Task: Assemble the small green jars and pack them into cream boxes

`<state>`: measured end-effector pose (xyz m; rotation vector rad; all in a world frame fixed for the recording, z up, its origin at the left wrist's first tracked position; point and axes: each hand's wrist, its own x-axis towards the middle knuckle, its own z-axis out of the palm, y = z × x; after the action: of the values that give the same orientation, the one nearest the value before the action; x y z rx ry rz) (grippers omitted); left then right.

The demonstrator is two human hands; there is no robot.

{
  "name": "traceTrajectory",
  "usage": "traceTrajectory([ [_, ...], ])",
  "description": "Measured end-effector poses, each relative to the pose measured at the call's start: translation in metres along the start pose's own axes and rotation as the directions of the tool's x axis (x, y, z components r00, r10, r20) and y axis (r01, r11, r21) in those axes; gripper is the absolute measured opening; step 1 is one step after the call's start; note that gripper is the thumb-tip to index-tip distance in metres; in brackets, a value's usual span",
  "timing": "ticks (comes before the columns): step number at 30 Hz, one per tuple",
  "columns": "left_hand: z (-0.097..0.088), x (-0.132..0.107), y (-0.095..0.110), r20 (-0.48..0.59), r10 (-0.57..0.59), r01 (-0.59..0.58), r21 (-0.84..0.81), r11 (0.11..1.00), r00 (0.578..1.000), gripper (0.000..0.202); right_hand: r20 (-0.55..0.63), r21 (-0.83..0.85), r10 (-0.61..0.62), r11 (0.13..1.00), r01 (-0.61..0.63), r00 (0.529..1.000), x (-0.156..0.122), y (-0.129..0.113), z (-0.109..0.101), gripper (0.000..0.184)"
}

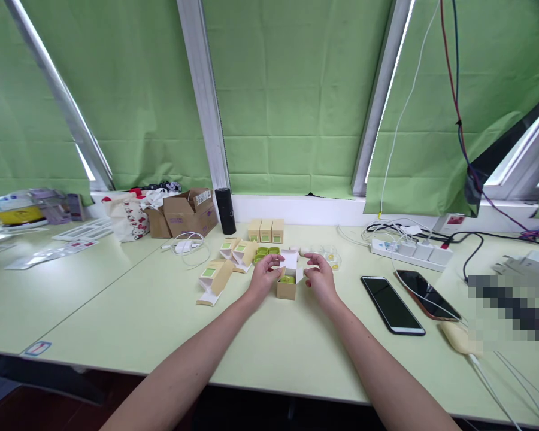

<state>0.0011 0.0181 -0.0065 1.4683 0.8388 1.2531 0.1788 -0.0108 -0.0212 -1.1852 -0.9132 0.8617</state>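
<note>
A small brown cardboard box (286, 291) stands upright on the table between my hands, its white-lined flaps raised and a yellow-green item (288, 279) inside. At its left side, my left hand (266, 274) is curled with the thumb and fingers at the left flap. My right hand (321, 278) is bent beside the right flap, thumb and index finger apart, with nothing visible in it. Behind the box are green square containers (263, 252) and clear round cups (332, 257) with yellow in them. Opened boxes with green labels (210, 271) lie to the left.
Three closed boxes (266, 231) stand at the back beside a black bottle (225, 211). A large carton (191, 212) is at the back left. Two phones (393, 305), a power strip (411, 251) and loose cables lie on the right. The table's front edge (287, 389) runs below my forearms.
</note>
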Motion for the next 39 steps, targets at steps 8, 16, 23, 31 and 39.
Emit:
traceTrajectory([
  [8,0.0,-0.001,-0.003,0.006,0.015,-0.015,0.042,0.999,1.0,0.031,0.011,0.018,0.025,1.0,-0.025,1.0,-0.003,-0.004,0.001,0.052],
  [16,0.0,-0.003,-0.005,-0.013,0.106,-0.104,0.137,0.985,0.994,0.026,0.066,0.077,0.039,0.996,-0.044,0.997,-0.007,-0.008,0.001,0.054],
  [23,0.001,-0.005,-0.003,-0.02,0.157,-0.151,0.192,0.97,0.987,0.026,0.137,0.121,0.068,0.989,-0.085,0.988,-0.008,-0.01,0.001,0.058],
  [31,-0.001,-0.006,-0.003,-0.001,0.179,-0.174,0.222,0.959,0.984,0.027,0.166,0.1,0.083,0.99,-0.1,0.983,-0.012,-0.012,0.005,0.06],
  [39,0.001,-0.008,-0.001,0.014,0.19,-0.188,0.234,0.954,0.982,0.029,0.19,0.067,0.091,0.992,-0.105,0.978,-0.013,-0.011,0.006,0.06],
])
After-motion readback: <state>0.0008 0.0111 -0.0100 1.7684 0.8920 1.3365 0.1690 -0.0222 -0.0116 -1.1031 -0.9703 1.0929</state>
